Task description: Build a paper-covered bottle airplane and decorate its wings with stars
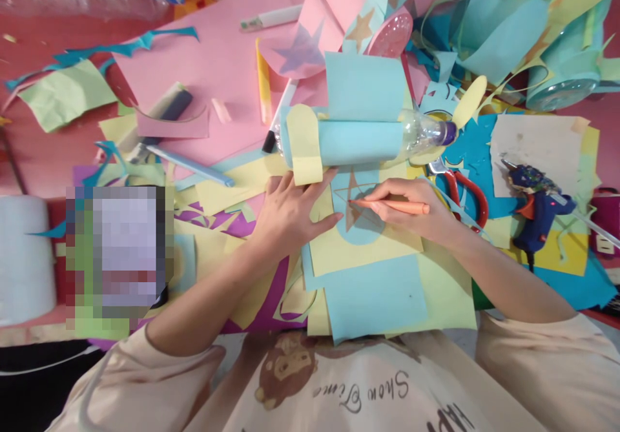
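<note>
My right hand (409, 206) grips an orange felt-tip pen (411, 207) slanted to the left, its tip on a star (352, 216). The star is partly coloured orange-brown and partly only outlined. It lies on a rounded light blue paper piece (371, 230), on top of a pale yellow sheet (334, 257). My left hand (293, 212) lies flat on the papers left of the star, fingers spread, holding nothing. Its fingertips are close to a clear plastic bottle (423, 128) on its side, wrapped in light blue paper (361, 141) with a yellow strip (304, 138).
At right lie red-handled scissors (477, 199) and a blue glue gun (540, 216). A phone-like, blurred object (128, 245) and a white roll (26, 261) are at left. Markers, including a light blue one (194, 166), and paper scraps cover the pink sheet (194, 51).
</note>
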Tool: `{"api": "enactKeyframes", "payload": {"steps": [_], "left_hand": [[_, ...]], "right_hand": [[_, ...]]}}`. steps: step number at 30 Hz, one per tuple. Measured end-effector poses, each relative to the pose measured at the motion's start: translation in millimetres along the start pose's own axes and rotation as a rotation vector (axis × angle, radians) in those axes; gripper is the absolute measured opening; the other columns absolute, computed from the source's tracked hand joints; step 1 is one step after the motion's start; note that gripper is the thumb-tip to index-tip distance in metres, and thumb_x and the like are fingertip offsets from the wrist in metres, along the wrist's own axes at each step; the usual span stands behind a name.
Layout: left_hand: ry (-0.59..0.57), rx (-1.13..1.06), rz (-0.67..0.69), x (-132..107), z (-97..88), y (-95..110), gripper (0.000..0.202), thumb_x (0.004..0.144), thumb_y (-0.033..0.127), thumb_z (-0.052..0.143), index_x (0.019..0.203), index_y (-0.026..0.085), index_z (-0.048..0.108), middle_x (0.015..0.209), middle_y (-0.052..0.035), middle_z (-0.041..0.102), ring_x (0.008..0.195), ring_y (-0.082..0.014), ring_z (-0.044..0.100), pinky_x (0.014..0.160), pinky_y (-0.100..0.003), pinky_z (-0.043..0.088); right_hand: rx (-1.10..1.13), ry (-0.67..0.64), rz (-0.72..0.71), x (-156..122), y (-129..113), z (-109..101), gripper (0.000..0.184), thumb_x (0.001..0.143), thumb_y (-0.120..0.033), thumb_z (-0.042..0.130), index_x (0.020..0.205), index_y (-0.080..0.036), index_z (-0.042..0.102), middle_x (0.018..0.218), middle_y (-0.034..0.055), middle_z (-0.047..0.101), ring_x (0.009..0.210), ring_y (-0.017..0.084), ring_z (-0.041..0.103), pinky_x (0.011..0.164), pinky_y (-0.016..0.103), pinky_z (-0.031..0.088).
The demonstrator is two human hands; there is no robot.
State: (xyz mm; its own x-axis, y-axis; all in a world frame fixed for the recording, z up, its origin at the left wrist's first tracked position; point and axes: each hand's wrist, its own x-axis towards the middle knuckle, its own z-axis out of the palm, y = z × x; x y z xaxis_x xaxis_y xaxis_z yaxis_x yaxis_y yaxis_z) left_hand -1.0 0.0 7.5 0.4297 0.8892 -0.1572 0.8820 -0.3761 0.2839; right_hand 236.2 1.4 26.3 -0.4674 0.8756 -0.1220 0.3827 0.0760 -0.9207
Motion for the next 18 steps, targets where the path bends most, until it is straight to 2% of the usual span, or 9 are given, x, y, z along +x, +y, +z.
{"api": "enactKeyframes", "payload": {"steps": [4, 10, 18], "left_hand": [[-0.004, -0.019, -0.002, 0.1, -0.9, 0.2, 0.066, 0.087, 0.05, 0.055, 0.147, 0.027, 0.04, 0.118, -0.009, 0.069, 0.115, -0.0331, 0.056, 0.095, -0.044, 0.038], [-0.013, -0.019, -0.015, 0.6, -1.4, 1.1, 0.066, 0.087, 0.051, 0.056, 0.147, 0.028, 0.04, 0.126, -0.0088, 0.066, 0.116, -0.034, 0.055, 0.095, -0.045, 0.039], [-0.006, -0.018, -0.007, 0.2, -0.9, 0.3, 0.066, 0.087, 0.05, 0.055, 0.147, 0.027, 0.04, 0.126, -0.0091, 0.066, 0.116, -0.035, 0.055, 0.095, -0.046, 0.038]], "right_hand": [[0.031, -0.015, 0.009, -0.5, -0.2, -0.2, 0.02, 0.088, -0.033, 0.063, 0.085, -0.015, 0.071, 0.07, -0.0003, 0.064, 0.058, 0.007, 0.049, 0.052, 0.02, 0.035], [0.016, 0.125, -0.024, -0.1, 6.2, 0.3, 0.024, 0.089, -0.039, 0.062, 0.09, -0.017, 0.07, 0.075, 0.0005, 0.065, 0.062, 0.009, 0.049, 0.055, 0.022, 0.035], [0.013, 0.042, 0.005, 0.5, 1.4, -0.3, 0.023, 0.089, -0.036, 0.061, 0.086, -0.015, 0.069, 0.069, -0.0004, 0.062, 0.057, 0.007, 0.046, 0.052, 0.022, 0.032]]}}
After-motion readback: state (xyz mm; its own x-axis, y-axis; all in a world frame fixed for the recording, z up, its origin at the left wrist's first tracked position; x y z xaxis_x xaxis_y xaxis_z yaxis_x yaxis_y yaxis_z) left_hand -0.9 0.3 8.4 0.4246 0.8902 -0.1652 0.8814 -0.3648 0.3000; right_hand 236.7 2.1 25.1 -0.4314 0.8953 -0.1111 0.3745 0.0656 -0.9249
